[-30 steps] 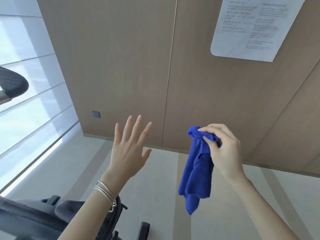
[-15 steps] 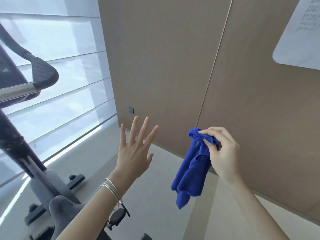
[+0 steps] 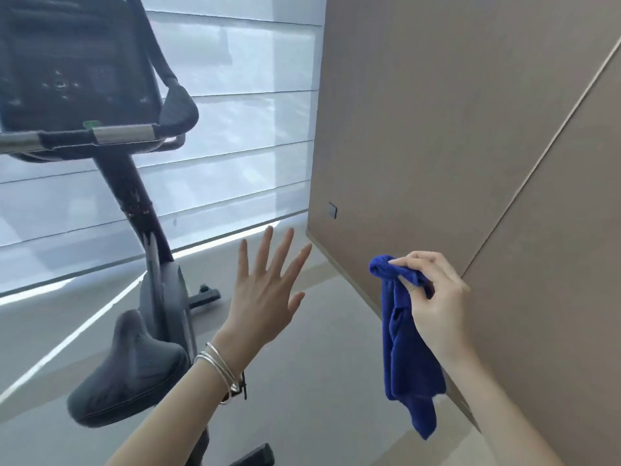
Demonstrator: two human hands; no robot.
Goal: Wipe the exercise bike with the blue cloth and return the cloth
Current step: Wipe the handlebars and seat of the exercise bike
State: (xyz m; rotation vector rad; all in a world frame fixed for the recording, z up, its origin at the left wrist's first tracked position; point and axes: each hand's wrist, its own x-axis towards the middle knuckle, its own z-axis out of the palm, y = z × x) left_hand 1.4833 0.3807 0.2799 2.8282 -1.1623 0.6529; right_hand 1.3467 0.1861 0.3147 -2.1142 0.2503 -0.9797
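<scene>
I read this as a small fitness room; whether it is private or shared I can't tell. An exercise bike (image 3: 134,210) fills the left of the frame, with its console (image 3: 67,62) at upper left and its saddle (image 3: 131,368) at lower left. Pale window blinds (image 3: 235,112) hang behind it. A wood-panelled wall (image 3: 437,129) takes the right, and a smooth pale floor (image 3: 319,381) runs below.
</scene>
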